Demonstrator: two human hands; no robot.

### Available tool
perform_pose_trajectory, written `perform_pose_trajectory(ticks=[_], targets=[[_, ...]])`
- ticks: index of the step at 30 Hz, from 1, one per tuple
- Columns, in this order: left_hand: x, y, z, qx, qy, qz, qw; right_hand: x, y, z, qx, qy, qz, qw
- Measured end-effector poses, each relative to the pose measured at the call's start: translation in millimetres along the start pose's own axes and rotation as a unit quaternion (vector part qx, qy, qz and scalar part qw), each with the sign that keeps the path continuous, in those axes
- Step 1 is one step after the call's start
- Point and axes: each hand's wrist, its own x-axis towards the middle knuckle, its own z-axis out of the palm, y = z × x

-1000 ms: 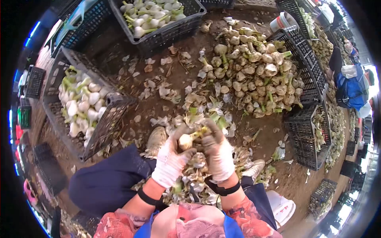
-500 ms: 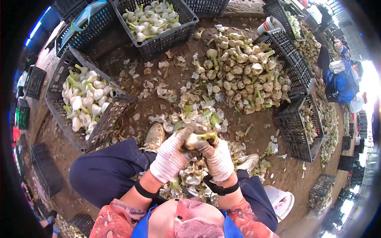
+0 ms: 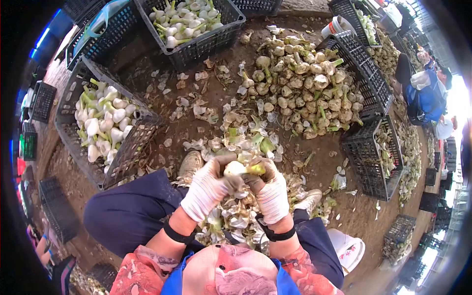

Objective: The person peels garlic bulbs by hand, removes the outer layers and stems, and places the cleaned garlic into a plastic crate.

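A garlic bulb (image 3: 235,168) with a short green stem lies between my two gloved hands, over a heap of peeled skins (image 3: 241,216). My left hand (image 3: 212,183) is closed around the bulb end, its fingers somewhat blurred. At the stem end, my right hand (image 3: 269,186) pinches with thumb and fingers. The bulb's upper side shows pale and smooth. Both hands wear white gloves with dirty, dark fingertips. Beyond them lies a large pile of unpeeled garlic (image 3: 309,83), brownish and with soil on it.
A black crate of cleaned garlic (image 3: 69,125) stands at left, another crate (image 3: 196,51) at the far side. Tilted crates (image 3: 361,73) border the pile at right. A white bucket (image 3: 348,250) is by my right leg. Another person in blue (image 3: 427,96) sits at far right.
The garlic bulb has turned in my hands and now shows a whiter, cleaner surface. My left fingers have shifted beneath it, and my right hand has moved up to the stem.
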Motion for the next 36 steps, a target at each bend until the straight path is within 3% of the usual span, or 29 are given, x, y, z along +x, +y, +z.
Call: perform_pose_trajectory(ticks=[2,3,4,6,8,9,10,11,12,13,14,15,16,17,18,19,24,26,27,30,36], targets=[[2.0,-3.2,4.8,-0.009,-0.027,0.008,1.0,4.5,9.5,-4.9,-0.17,-0.037,-0.137,0.975],[2.5,-4.7,6.2,-0.013,-0.041,0.012,0.999,11.2,9.6,-9.8,-0.228,-0.074,-0.252,0.938],[2.0,-6.1,3.9,-0.013,-0.042,0.01,0.999,10.4,8.4,-15.4,-0.228,-0.072,-0.25,0.938],[0.8,-6.8,-3.7,-0.119,-0.127,-0.058,0.983,5.8,-3.4,-13.9,-0.044,-0.02,0.025,0.999],[-1.4,-5.6,1.4,-0.105,-0.15,-0.037,0.982,21.9,12.0,-20.8,-0.101,0.071,-0.015,0.992],[-4.3,1.2,7.0,-0.122,-0.154,-0.021,0.98,29.6,26.7,-34.2,-0.315,0.059,-0.062,0.945],[-4.4,6.1,9.7,-0.138,-0.157,-0.003,0.978,35.6,39.0,-47.7,-0.514,0.042,-0.108,0.85],[-3.6,7.5,8.5,-0.127,-0.151,-0.025,0.98,32.4,40.2,-50.3,-0.598,-0.006,-0.093,0.796],[-2.9,1.8,5.4,-0.128,-0.151,-0.025,0.98,27.1,43.0,-52.2,-0.599,-0.006,-0.093,0.795],[-0.5,-9.5,1.1,-0.127,-0.142,-0.004,0.982,21.7,44.2,-54.2,-0.419,-0.018,-0.096,0.903],[0.9,-17.0,-1.2,-0.126,-0.131,0.016,0.983,16.6,40.2,-52.0,-0.221,-0.029,-0.094,0.97],[0.8,-19.4,3.4,-0.118,-0.123,0.06,0.984,8.5,22.3,-42.6,-0.043,-0.054,0.02,0.997],[2.3,-19.8,1.9,-0.118,-0.124,0.059,0.984,-0.8,13.4,-36.6,-0.043,-0.053,0.02,0.997],[6.6,-18.4,-0.6,0.11,-0.098,0.191,0.971,-7.9,6.2,-31.8,-0.019,-0.086,0.024,0.996],[8.7,-13.5,-0.1,0.33,-0.065,0.311,0.889,-12.5,0.7,-27.7,0.004,-0.12,0.028,0.992],[1.2,-10.1,9.7,0.282,-0.046,0.266,0.921,-13.8,2.8,-13.8,0.009,-0.059,0.001,0.998],[-3.2,-2.5,1.2,0.328,-0.006,0.229,0.917,-15.2,3.5,-10.5,-0.079,-0.012,-0.025,0.996],[-6.7,4.0,4.1,0.408,-0.034,0.179,0.895,-12.2,9.7,-12.2,-0.246,-0.017,-0.181,0.952],[-5.7,0.8,5.4,0.44,-0.022,0.188,0.878,-9.7,7.9,-14.7,-0.375,-0.035,-0.297,0.877],[-7.6,-1.1,3.8,0.475,-0.035,0.197,0.857,-12.7,2.0,-12.8,-0.44,-0.063,-0.33,0.833],[-5.4,-12.5,-2.7,0.462,-0.033,0.218,0.859,-10.8,2.5,-22.1,-0.418,-0.119,-0.296,0.851]])
